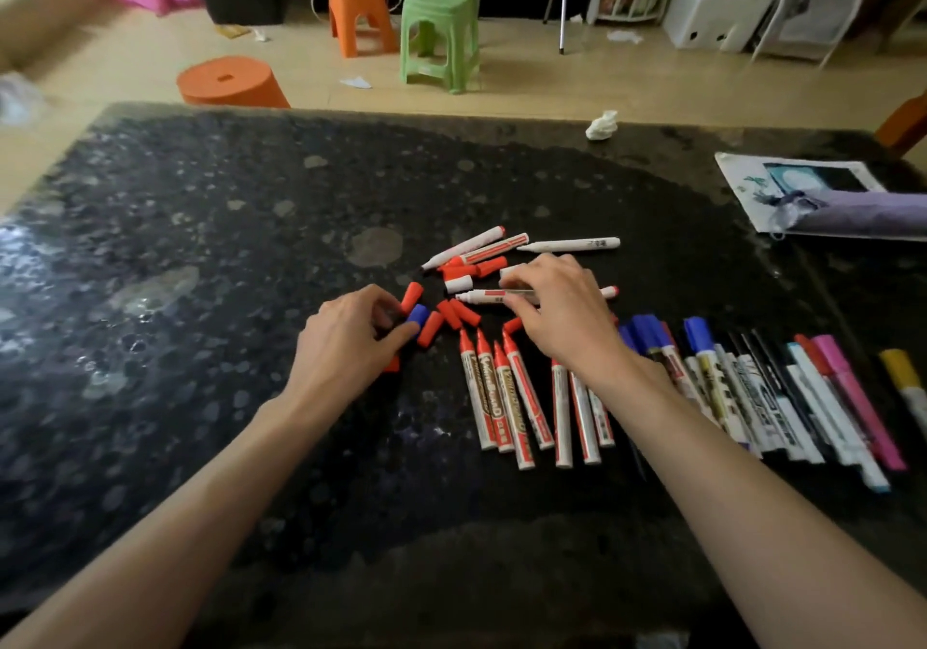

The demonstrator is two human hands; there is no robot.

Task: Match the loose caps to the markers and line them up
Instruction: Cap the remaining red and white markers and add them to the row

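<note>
Left hand [351, 342] pinched blue cap [417, 315] between thumb and fingertips, among loose red caps [454, 315] mid dark table [200, 247]. Right hand [562, 317] fingers curled round thin white marker [484, 296] lying crosswise. Row of markers [501, 392] lay side by side under right wrist, extending rightward.

A dark speckled stone surface [200, 247] stands on a pale beige floor [552, 76]. Beyond it an orange stool [358, 11] and a green stool [441, 31] stand side by side. A round orange stool [228, 81] sits just past the far edge. A white box [712, 16] stands by the dim back wall.
</note>
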